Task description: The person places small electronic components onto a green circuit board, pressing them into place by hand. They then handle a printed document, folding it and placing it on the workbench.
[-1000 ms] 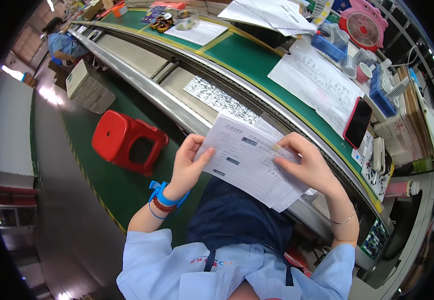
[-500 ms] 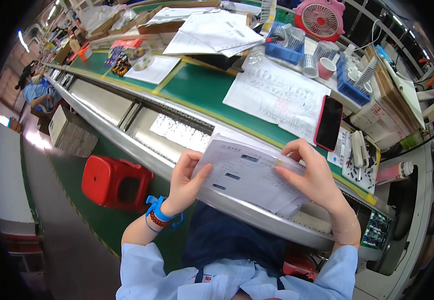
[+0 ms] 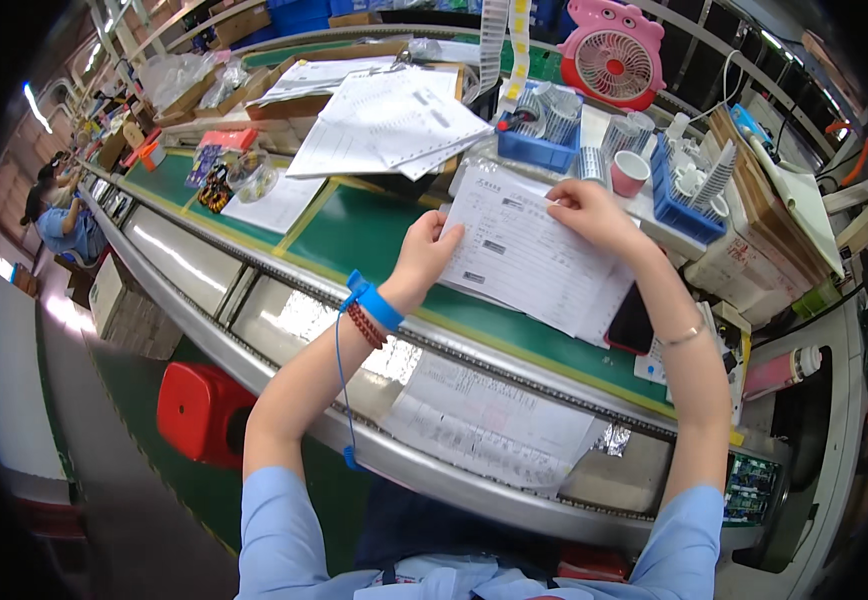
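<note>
My left hand (image 3: 426, 262) pinches the left edge of a stack of printed paper forms (image 3: 524, 255) between thumb and fingers. At the stack's upper right edge, my right hand (image 3: 594, 215) grips it the same way. The forms lie tilted over the green bench top, with dark blocks and handwriting-like marks on the top page. Their lower right corner covers part of a black phone with a red case (image 3: 632, 322). Nearer to me, a printed sheet (image 3: 494, 420) rests on the metal conveyor track. A blue wrist strap (image 3: 374, 302) with a cord is round my left wrist.
Blue bins (image 3: 544, 148) of clear and white parts stand behind the forms, near a pink cup (image 3: 630, 174) and a pink fan (image 3: 612, 62). Loose papers (image 3: 384, 120) are piled at the back. A red stool (image 3: 199, 415) stands left of the conveyor (image 3: 284, 350).
Both hands have carried the forms forward and up, from above the conveyor to above the green bench. The sheet on the conveyor now shows. The view has shifted slightly.
</note>
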Demonstrator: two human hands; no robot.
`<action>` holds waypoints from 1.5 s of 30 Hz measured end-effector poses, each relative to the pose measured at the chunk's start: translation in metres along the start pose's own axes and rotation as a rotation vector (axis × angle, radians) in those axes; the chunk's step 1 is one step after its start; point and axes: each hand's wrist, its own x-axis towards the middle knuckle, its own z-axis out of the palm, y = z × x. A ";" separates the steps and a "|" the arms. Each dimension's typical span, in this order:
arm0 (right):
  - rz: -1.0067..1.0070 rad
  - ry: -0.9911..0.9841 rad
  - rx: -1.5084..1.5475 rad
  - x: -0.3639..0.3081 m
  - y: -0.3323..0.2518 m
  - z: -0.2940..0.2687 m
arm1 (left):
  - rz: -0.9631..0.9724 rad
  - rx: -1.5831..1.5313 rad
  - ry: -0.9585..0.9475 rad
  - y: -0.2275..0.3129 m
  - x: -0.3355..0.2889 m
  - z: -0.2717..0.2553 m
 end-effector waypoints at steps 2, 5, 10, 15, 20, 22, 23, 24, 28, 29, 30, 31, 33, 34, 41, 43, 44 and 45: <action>0.021 -0.039 -0.071 0.025 0.020 0.010 | 0.192 0.610 0.188 -0.012 0.019 -0.006; 0.005 -0.032 -0.169 0.049 0.038 0.029 | 0.287 0.741 0.296 -0.020 0.036 -0.012; 0.045 0.041 -0.094 0.051 0.051 0.043 | -0.004 0.297 0.224 -0.022 0.045 -0.007; -0.092 0.169 -0.093 0.030 0.044 0.034 | 0.221 0.431 0.233 0.003 0.012 0.004; -0.374 0.181 -0.182 0.004 0.019 0.015 | 0.852 0.676 0.347 0.033 -0.046 0.009; -0.445 0.076 -0.045 -0.009 -0.021 0.004 | 0.882 0.562 0.335 0.049 -0.079 -0.001; -0.444 0.058 -0.025 -0.019 -0.045 -0.002 | 0.796 0.484 0.275 0.057 -0.097 -0.009; -0.449 0.038 0.002 -0.028 -0.071 -0.006 | 0.766 0.485 0.260 0.069 -0.116 -0.015; -0.616 0.022 0.050 -0.062 -0.159 -0.009 | 0.662 0.328 0.144 0.107 -0.169 -0.065; -0.629 0.014 0.013 -0.071 -0.179 -0.014 | 0.706 0.347 0.127 0.122 -0.181 -0.074; -0.642 0.007 -0.022 -0.080 -0.196 -0.017 | 0.739 0.366 0.138 0.136 -0.192 -0.080; -0.656 0.003 -0.063 -0.088 -0.212 -0.018 | 0.775 0.384 0.149 0.148 -0.204 -0.085; -0.673 -0.009 -0.027 -0.101 -0.235 -0.014 | 0.817 0.364 0.097 0.164 -0.224 -0.096; -0.678 -0.016 -0.011 -0.106 -0.244 -0.009 | 0.862 0.378 0.097 0.169 -0.232 -0.100; -0.686 -0.097 0.042 -0.116 -0.275 0.036 | 0.704 0.094 0.142 0.156 -0.272 -0.120; -0.672 -0.137 0.078 -0.115 -0.279 0.053 | 0.642 0.001 0.136 0.146 -0.276 -0.130; -0.652 -0.154 0.096 -0.115 -0.281 0.061 | 0.597 -0.058 0.138 0.140 -0.276 -0.134; -0.633 -0.170 0.114 -0.114 -0.281 0.069 | 0.553 -0.116 0.142 0.134 -0.277 -0.140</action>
